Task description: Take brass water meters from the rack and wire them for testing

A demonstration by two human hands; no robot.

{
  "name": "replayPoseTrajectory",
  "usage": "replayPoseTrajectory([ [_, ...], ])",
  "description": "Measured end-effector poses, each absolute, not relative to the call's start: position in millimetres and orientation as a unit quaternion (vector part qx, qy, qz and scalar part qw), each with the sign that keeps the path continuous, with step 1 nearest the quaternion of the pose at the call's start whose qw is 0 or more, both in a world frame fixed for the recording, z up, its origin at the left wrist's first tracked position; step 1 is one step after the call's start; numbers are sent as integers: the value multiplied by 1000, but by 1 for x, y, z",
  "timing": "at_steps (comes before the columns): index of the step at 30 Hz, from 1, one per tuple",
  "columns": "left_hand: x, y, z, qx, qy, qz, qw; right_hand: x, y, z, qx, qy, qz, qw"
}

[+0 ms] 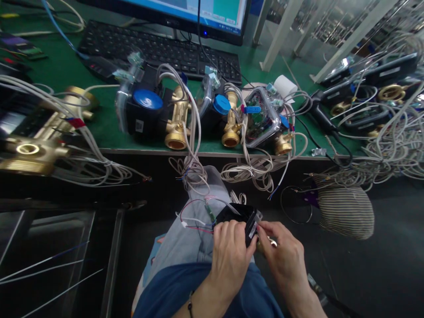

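Note:
Over my lap sits an open black meter housing (236, 211), with a small white label on its side. My left hand (230, 247) is closed over the near edge of this housing, fingers bent across it. At its right side my right hand (285, 251) pinches the edge close to the label; anything small between those fingertips is hidden. A green circuit board (210, 213) hangs at the housing's left, with thin red and white wires around it. Part of a brass fitting (272, 243) shows beneath the housing, by my right fingers.
Along the front of the green bench (208, 143) stand several brass-bodied meters (179, 117) with coiled grey cables hanging over its edge. Behind them are a keyboard (159, 51) and a monitor (212, 20). More meters and tangled cables (391, 132) lie right; a striped stool cushion (346, 212) is below.

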State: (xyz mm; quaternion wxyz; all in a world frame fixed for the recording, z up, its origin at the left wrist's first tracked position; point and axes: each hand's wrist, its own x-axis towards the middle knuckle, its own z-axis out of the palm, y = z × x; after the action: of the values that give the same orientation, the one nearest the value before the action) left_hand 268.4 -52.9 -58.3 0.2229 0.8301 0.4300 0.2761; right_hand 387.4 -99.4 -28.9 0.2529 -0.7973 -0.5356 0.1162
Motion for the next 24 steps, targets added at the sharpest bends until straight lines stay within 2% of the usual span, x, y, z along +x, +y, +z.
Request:
replayPoseTrajectory([
  [6, 269, -54, -58, 830, 432, 277, 220, 381, -96, -28, -817, -525, 80, 222],
  [10, 269, -55, -58, 828, 427, 281, 231, 382, -94, -28, -809, -535, 75, 230],
  [24, 266, -55, -59, 828, 428, 282, 228, 396, -100, -21, -804, -506, 168, 265],
])
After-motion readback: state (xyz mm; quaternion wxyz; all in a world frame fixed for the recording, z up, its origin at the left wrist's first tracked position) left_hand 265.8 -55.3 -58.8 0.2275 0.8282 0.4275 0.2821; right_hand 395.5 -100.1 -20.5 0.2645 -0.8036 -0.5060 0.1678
